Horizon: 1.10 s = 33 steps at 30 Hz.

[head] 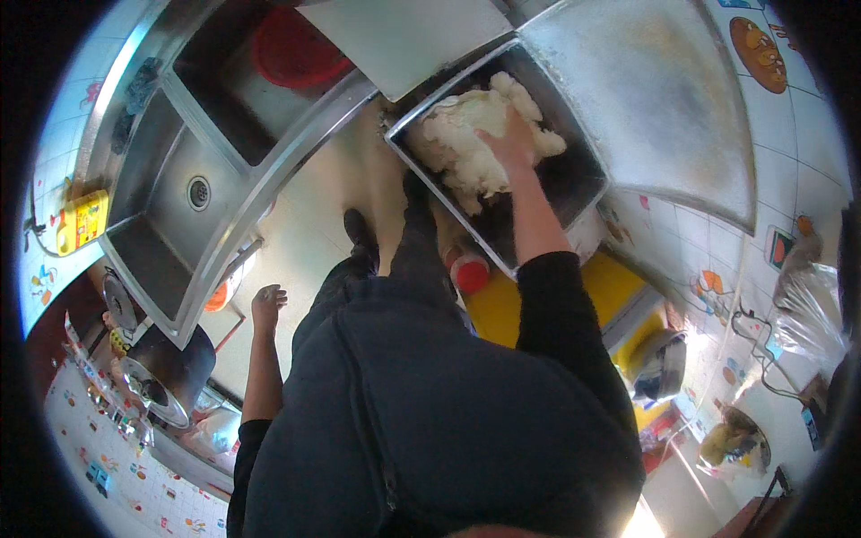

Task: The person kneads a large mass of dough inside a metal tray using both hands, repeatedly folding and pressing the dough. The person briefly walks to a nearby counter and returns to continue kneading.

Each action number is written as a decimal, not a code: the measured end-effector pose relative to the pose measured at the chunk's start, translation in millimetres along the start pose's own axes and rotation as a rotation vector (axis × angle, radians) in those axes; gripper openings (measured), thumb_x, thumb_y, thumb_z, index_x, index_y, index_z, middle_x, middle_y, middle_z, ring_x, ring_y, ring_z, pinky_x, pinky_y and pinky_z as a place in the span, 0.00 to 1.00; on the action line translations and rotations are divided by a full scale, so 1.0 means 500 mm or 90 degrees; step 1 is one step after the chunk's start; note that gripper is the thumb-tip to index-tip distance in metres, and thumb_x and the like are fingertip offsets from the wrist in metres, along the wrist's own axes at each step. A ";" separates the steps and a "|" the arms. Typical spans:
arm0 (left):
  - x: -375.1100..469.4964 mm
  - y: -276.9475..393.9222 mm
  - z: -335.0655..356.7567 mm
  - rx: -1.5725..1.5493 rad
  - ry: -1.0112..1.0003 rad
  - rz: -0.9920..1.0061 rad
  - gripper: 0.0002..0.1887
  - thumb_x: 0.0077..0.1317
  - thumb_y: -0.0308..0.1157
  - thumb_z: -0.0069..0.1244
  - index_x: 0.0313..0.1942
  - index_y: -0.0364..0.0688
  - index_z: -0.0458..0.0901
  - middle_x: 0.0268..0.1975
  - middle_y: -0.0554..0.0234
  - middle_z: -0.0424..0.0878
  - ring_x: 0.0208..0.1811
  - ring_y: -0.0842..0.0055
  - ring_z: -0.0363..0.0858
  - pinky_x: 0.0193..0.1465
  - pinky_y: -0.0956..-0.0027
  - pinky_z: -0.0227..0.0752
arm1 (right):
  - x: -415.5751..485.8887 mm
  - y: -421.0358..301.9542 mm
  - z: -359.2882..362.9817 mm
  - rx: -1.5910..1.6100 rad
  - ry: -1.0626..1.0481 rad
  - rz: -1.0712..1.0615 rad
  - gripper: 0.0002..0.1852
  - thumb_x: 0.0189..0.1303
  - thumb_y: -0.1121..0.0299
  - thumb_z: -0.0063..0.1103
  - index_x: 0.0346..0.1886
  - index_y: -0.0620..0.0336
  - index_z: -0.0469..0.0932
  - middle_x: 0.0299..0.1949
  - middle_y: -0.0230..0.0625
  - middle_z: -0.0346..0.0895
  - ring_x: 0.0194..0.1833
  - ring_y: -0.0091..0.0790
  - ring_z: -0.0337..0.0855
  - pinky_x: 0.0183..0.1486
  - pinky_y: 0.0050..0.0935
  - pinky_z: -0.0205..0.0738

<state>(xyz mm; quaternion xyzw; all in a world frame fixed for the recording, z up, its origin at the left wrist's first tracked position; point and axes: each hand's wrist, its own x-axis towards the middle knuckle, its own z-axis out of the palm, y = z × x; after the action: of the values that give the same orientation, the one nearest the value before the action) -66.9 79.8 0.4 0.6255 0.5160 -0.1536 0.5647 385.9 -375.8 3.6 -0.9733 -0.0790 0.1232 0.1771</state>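
Observation:
My right hand (512, 142) presses with spread fingers on a large mass of pale dough (464, 131). The dough lies in a rectangular metal bin (452, 210) with dark inner walls, loose and uneven at its edges. A raised metal lid (646, 101) stands open at the bin's right side. My left hand (269, 299) hangs at my side above the floor, its fingers partly curled, with nothing seen in it. It is well apart from the bin.
On the left is a metal double sink (252, 171) with a red basin (296, 50). A pale board (410, 40) borders the bin's far side. A red-lidded container (471, 274) and a yellow surface (494, 313) are near my right leg. A dark pot (178, 360) stands at lower left.

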 end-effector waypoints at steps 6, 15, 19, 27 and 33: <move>-0.036 0.051 0.021 0.064 -0.007 0.033 0.15 0.67 0.37 0.44 0.44 0.33 0.77 0.34 0.54 0.83 0.33 0.74 0.82 0.34 0.74 0.73 | 0.047 0.061 0.009 0.070 -0.035 0.112 0.46 0.46 0.38 0.62 0.66 0.54 0.63 0.62 0.45 0.67 0.63 0.44 0.67 0.64 0.37 0.59; -0.033 0.074 0.008 0.103 -0.011 0.042 0.16 0.68 0.37 0.44 0.44 0.33 0.77 0.35 0.54 0.84 0.33 0.75 0.83 0.35 0.74 0.74 | -0.002 0.024 0.044 0.065 -0.244 0.201 0.46 0.49 0.28 0.49 0.58 0.61 0.70 0.52 0.48 0.75 0.55 0.47 0.74 0.57 0.39 0.65; -0.028 0.046 0.013 0.091 -0.019 0.035 0.15 0.68 0.36 0.43 0.44 0.32 0.77 0.35 0.53 0.84 0.31 0.74 0.83 0.33 0.75 0.73 | -0.089 -0.075 0.020 0.175 -0.132 0.162 0.46 0.47 0.30 0.54 0.53 0.67 0.72 0.50 0.52 0.75 0.54 0.49 0.73 0.57 0.39 0.64; 0.020 0.082 0.025 0.104 -0.051 0.106 0.16 0.67 0.37 0.45 0.44 0.31 0.77 0.34 0.53 0.84 0.31 0.74 0.83 0.32 0.75 0.74 | -0.193 -0.141 -0.030 0.059 0.061 0.201 0.40 0.40 0.41 0.69 0.48 0.66 0.71 0.46 0.50 0.75 0.55 0.49 0.71 0.60 0.39 0.60; 0.054 0.097 0.058 0.033 -0.092 0.116 0.16 0.66 0.37 0.46 0.43 0.31 0.78 0.34 0.52 0.84 0.31 0.73 0.83 0.32 0.75 0.74 | -0.287 -0.051 -0.035 0.388 0.176 0.378 0.38 0.48 0.47 0.66 0.52 0.70 0.69 0.47 0.57 0.75 0.52 0.54 0.74 0.54 0.42 0.66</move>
<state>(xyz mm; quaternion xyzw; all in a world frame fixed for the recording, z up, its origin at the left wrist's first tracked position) -4.3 75.8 -3.1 0.6714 0.4109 -0.1601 0.5956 250.5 -386.2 59.0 -0.8645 0.2683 0.0552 0.4215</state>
